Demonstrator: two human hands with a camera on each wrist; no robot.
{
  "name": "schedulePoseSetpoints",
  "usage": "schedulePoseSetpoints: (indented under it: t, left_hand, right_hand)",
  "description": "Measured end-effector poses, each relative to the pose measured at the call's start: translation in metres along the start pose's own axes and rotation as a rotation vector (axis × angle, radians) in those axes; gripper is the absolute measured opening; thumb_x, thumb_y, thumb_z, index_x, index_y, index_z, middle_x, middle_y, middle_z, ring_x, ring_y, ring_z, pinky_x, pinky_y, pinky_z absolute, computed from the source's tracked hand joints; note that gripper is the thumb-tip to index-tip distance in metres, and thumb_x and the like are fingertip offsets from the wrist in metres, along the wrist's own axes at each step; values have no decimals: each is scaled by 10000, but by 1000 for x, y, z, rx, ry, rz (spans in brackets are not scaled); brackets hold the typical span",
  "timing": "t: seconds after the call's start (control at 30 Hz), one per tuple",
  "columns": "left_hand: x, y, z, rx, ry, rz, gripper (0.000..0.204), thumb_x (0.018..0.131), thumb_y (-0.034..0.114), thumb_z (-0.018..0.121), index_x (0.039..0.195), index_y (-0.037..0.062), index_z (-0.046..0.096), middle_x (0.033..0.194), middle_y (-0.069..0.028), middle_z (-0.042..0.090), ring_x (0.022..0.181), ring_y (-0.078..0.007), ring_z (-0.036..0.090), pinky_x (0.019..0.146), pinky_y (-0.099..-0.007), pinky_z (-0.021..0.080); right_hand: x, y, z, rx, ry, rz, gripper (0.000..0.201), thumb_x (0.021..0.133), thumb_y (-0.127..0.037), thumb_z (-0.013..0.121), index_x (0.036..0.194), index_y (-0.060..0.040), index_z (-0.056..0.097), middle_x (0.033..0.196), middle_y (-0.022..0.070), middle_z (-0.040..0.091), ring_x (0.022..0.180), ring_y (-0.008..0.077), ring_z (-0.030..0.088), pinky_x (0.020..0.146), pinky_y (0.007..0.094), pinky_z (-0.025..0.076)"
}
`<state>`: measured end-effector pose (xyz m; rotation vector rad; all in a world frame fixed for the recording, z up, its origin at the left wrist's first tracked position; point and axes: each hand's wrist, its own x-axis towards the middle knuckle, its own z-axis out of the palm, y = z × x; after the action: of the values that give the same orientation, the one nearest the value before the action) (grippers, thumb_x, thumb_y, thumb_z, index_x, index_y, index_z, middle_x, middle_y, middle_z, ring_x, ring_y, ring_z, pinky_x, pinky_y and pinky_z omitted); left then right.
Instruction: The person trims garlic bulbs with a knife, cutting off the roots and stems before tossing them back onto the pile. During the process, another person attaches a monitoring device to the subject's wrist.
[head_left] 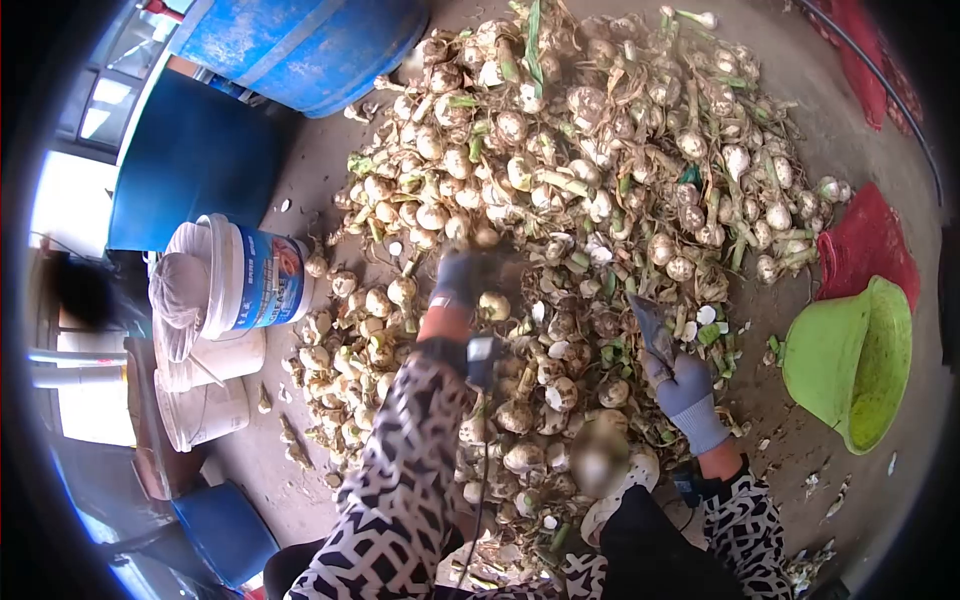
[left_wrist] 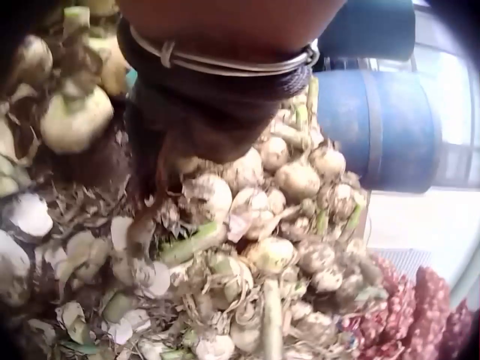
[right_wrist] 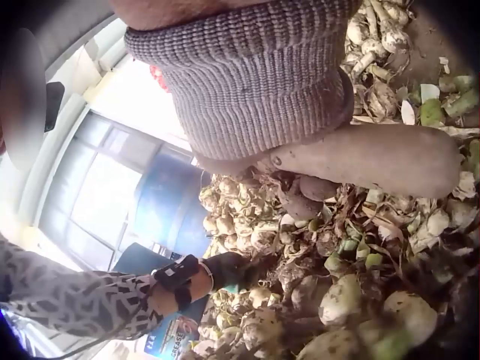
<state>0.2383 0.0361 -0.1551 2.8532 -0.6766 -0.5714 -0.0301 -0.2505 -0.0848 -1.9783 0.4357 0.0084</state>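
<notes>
My gloved left hand [head_left: 460, 280] reaches into a big heap of pale, soil-marked bulbs with thick stalks, like garlic or onions [head_left: 510, 125]. Its fingertips are right beside a brownish bulb [head_left: 487, 237]; I cannot tell whether they grip it. In the left wrist view the hand [left_wrist: 202, 112] is dark and its fingers are mostly hidden. My right hand [head_left: 688, 395], in a grey knit glove, grips a knife [head_left: 652, 328] whose broad grey blade points up and left over the trimmings. The right wrist view shows its smooth, pale handle [right_wrist: 375, 159] sticking out past the glove.
Trimmed bulbs [head_left: 345, 365] lie at left and between the feet. A green basin [head_left: 825, 350] and red mesh sack [head_left: 870, 240] stand at right. Left are a labelled white bucket [head_left: 225, 280], pale tubs [head_left: 215, 415] and a blue bin [head_left: 225, 530]; behind, a blue barrel [head_left: 310, 50].
</notes>
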Motion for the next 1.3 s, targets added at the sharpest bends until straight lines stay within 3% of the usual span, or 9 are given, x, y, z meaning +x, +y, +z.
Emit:
schedulePoseSetpoints:
  t: [0.07, 0.27, 0.4, 0.8, 0.93, 0.97, 1.03, 1.17, 1.3]
  left_hand:
    - [-54, 11, -20, 162, 234, 449, 288, 894, 421, 605, 1057, 200, 688, 994, -42, 705, 846, -244, 674, 793, -389, 537]
    - [-152, 81, -42, -1437, -201, 101, 347, 890, 78, 636, 1223, 106, 541, 1210, -98, 595, 1000, -173, 605, 846, -323, 531]
    - [-171, 121, -64, -1248, -201, 139, 512, 842, -17, 665, 1299, 73, 455, 1212, -81, 591, 1026, -156, 588, 838, -275, 503]
    - [-189, 168, -63, -1132, 189, 191, 785, 746, 188, 818, 1314, -47, 331, 1099, -109, 606, 957, -170, 629, 754, -265, 538]
    - [-195, 193, -89, -1374, -61, 46, 736, 729, 211, 830, 1274, -31, 399, 1013, -93, 626, 954, -167, 618, 799, -283, 528]
    - [-199, 197, -85, -1674, -196, 28, 691, 728, 262, 831, 1230, -18, 448, 1020, -92, 631, 963, -164, 610, 820, -298, 520]
    - [-207, 204, -84, -1365, -241, 509, 650, 732, 414, 816, 1177, 26, 545, 1086, -79, 619, 982, -157, 592, 826, -320, 507]
    - [-195, 209, -95, -1626, -366, 282, 856, 743, 461, 799, 1378, 44, 404, 1014, -24, 587, 876, -148, 584, 783, -311, 494]
    - [-172, 196, -84, -199, 108, 495, 850, 764, 357, 799, 1423, 85, 337, 1156, -61, 563, 986, -174, 580, 792, -285, 514]
  right_hand:
    - [2, -17, -2, -138, 27, -86, 224, 867, -238, 656, 922, -23, 687, 658, 201, 593, 565, 339, 600, 527, 378, 464]
    - [18, -75, 6, -170, 133, -558, 108, 842, -208, 649, 852, -102, 666, 698, 102, 631, 569, 274, 621, 510, 366, 485]
    - [8, -101, -14, -648, 44, -661, 289, 669, -177, 722, 929, -86, 632, 846, 91, 634, 639, 237, 634, 533, 356, 512]
    - [-15, -103, -34, -726, 85, -709, 314, 674, -212, 690, 963, -99, 636, 995, 78, 613, 794, 240, 645, 599, 363, 530]
    - [-14, -94, -31, -687, 128, -710, 230, 724, -183, 649, 938, -101, 634, 991, 95, 619, 757, 265, 648, 593, 379, 529]
    - [-8, -78, -23, -707, 37, -446, 209, 741, -183, 652, 929, -99, 616, 916, 85, 628, 703, 285, 630, 595, 418, 513]
    - [21, -2, -8, -632, 5, -238, 139, 856, -175, 586, 806, -52, 546, 690, 91, 609, 552, 323, 582, 536, 462, 468]
    - [-16, -28, -20, 280, -135, 116, 234, 912, -201, 623, 1074, -40, 673, 787, 94, 675, 642, 102, 612, 538, 291, 468]
    - [-25, -55, -12, 643, -9, 136, 140, 911, -94, 612, 1013, -52, 697, 824, 48, 690, 710, 94, 602, 657, 256, 486]
